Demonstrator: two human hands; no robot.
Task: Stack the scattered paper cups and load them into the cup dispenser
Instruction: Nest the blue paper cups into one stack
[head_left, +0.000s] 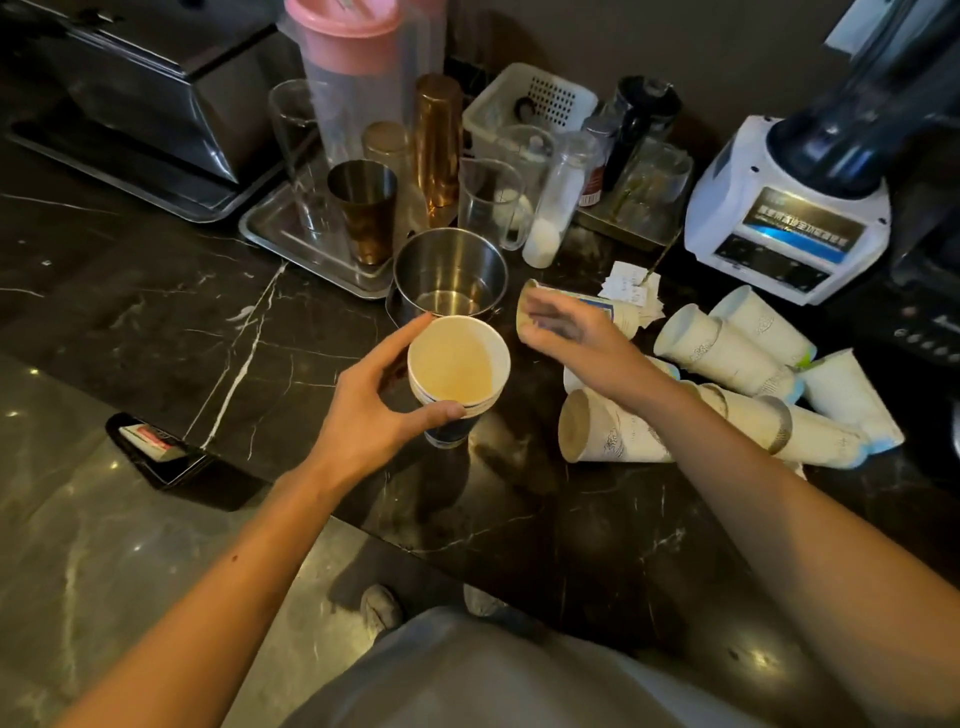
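You have a steel pail standing open on the dark marble desk; take it as your landmark. Just behind and left of it lies a metal tray carrying a steel tumbler, a copper shaker and a pink-lidded pitcher. Right of the pail you see a clear measuring cup, and farther right a white blender base. Behind the pail sits a white basket. Well to its left and nearer you, a phone lies flat.
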